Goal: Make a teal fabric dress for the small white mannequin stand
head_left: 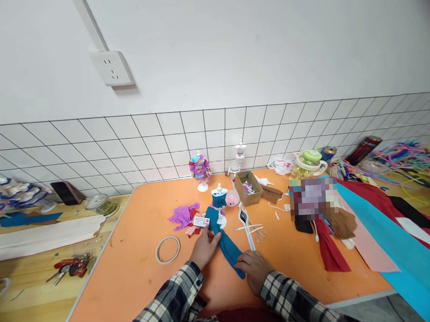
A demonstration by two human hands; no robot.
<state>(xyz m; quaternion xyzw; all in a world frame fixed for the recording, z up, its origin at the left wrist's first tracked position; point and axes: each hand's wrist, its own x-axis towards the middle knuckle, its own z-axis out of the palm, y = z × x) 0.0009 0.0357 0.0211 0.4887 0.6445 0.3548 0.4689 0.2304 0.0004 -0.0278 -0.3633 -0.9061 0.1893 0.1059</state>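
Note:
A long strip of teal fabric (230, 251) lies slantwise on the orange table in front of me. My left hand (205, 249) holds its left edge near the middle, thumb on the cloth. At the near end, the curled fingers of my right hand (256, 269) grip the strip's right edge; their tips are partly hidden. Just beyond stands a small white dress form (219, 198) with a teal band around its bust. The strip's far end reaches its base. A small white box with red print (201, 221) lies by my left fingertips.
Purple cloth scraps (184, 216) and a tape roll (168, 250) lie left. Right of the strip are small scissors (259, 234), white tweezers-like strips (246, 224) and a cardboard box (248, 188). A dressed form (200, 171) stands behind. Red cloth (330, 251) lies farther right.

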